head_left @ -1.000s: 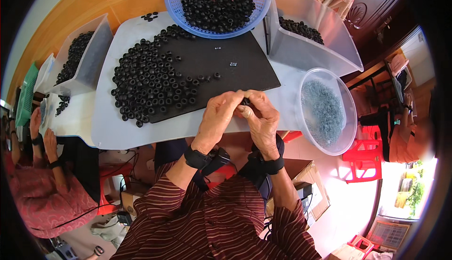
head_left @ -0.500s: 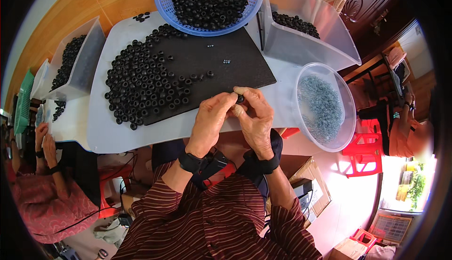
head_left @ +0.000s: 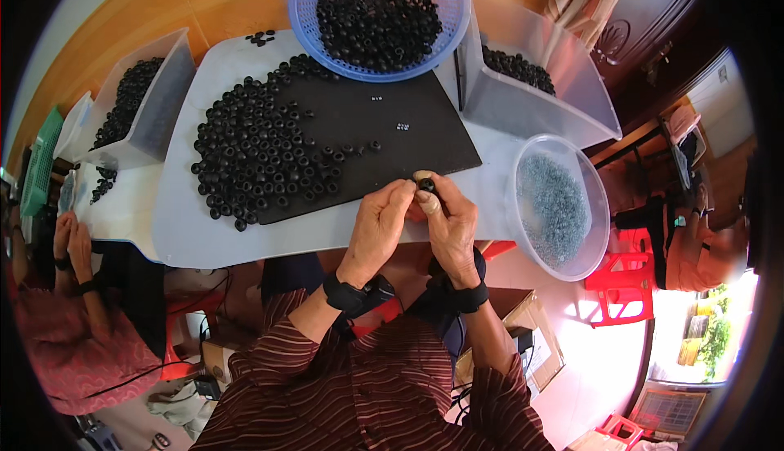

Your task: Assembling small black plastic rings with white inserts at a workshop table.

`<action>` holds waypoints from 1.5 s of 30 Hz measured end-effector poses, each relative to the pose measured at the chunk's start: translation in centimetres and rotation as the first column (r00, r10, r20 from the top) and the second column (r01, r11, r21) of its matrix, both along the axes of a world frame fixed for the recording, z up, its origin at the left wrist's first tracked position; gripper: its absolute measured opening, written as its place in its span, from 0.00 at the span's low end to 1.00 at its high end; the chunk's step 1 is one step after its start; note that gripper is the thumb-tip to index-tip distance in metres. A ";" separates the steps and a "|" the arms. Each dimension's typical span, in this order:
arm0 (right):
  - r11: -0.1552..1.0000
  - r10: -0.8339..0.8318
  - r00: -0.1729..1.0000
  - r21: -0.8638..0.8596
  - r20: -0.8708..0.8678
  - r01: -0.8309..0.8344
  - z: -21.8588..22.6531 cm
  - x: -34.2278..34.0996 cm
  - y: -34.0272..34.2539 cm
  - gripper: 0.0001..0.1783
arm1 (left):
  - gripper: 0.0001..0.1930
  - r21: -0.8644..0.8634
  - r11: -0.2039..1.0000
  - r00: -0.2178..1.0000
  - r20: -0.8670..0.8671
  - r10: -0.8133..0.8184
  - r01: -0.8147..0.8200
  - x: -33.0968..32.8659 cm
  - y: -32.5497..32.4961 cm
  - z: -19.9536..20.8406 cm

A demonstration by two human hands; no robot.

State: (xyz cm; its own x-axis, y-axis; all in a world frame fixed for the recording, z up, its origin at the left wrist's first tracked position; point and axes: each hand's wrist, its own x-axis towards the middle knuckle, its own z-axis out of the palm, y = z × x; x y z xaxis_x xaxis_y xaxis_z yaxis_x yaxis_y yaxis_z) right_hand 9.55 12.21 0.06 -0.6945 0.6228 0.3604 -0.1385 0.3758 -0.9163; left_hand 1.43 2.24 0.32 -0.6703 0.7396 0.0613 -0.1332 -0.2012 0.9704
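Observation:
Just past the near edge of a black board (head_left: 392,169), my two hands meet at the fingertips. Pinched between thumb and fingers of my right hand (head_left: 451,221) is a small black round piece with a hole (head_left: 426,184). The fingers of my left hand (head_left: 377,226) are closed against the same piece from the other side; anything smaller in those fingertips is hidden. Many similar black pieces (head_left: 265,137) lie in a loose heap on the board's left part and the white table. Tiny clear beads (head_left: 403,127) rest in a small cluster on the board.
A blue basket (head_left: 300,10) of black pieces stands at the back, beside a clear bin (head_left: 543,116) holding more. To the right is a round tub (head_left: 600,214) of tiny bluish beads. Another clear bin (head_left: 167,96) stands left, near another person's hands (head_left: 73,239).
The whole view has shifted, so the table sits slightly lower in it. My hands stay together, and the black piece is turned so that its hole shows more.

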 end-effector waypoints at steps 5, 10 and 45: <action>0.993 -0.051 0.999 -0.102 0.014 0.053 3.8 -0.2 0.4 0.12 | 0.17 0.075 0.997 0.999 0.045 -0.002 -0.002 0.1 -0.7 0.3; 0.935 -0.288 0.958 0.216 0.005 0.280 12.2 -1.8 7.6 0.14 | 0.15 0.084 0.996 0.998 0.057 -0.014 0.009 -0.7 -3.1 1.6; 0.613 0.059 0.923 0.716 0.380 -0.334 4.0 -13.1 6.7 0.16 | 0.05 0.044 0.999 0.978 -0.206 0.024 -0.015 -1.4 -3.0 -0.1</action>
State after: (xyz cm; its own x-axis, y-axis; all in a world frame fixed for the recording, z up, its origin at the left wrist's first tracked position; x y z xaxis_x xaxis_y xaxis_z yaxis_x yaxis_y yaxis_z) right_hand -3.52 18.95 4.08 -0.9178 0.0561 0.3932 -0.0792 0.9442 -0.3197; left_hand -0.01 -0.80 0.19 -0.6543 0.7203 0.2305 0.0736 -0.2427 0.9673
